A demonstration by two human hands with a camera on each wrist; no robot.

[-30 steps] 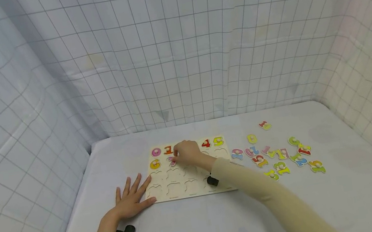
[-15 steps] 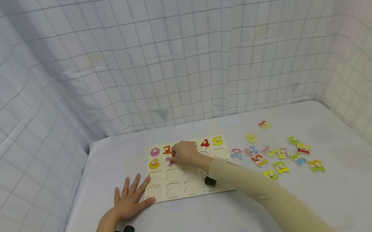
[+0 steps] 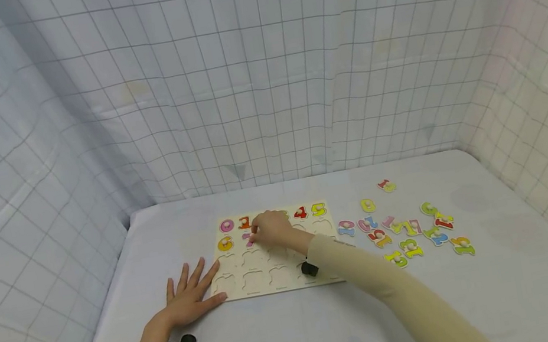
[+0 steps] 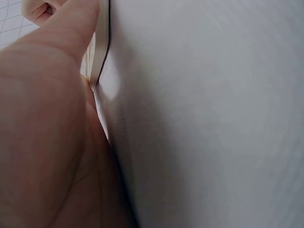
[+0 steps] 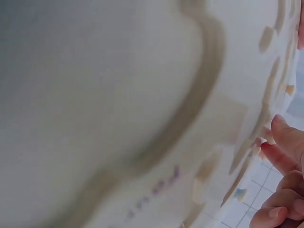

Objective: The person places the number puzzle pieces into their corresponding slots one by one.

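Pink 7 piece (image 3: 249,238), upright on board (image 3: 280,280), under right hand (image 3: 273,228).

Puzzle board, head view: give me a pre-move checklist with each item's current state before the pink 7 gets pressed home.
1. Board steadied: ok. The left hand lies flat with spread fingers on the table, fingertips at the lower left corner of the puzzle board.
2. Piece in hand: ok. The right hand pinches the pink 7 over the second row.
3. Piece flush in its recess: cannot tell, the fingers cover it.
4. Neighbouring slot filled: ok, the yellow 6 sits to its left.
5. Top row 0 to 5 complete: cannot tell, the hand hides the middle.
6. Remaining loose numbers at hand: ok, scattered right of the board.
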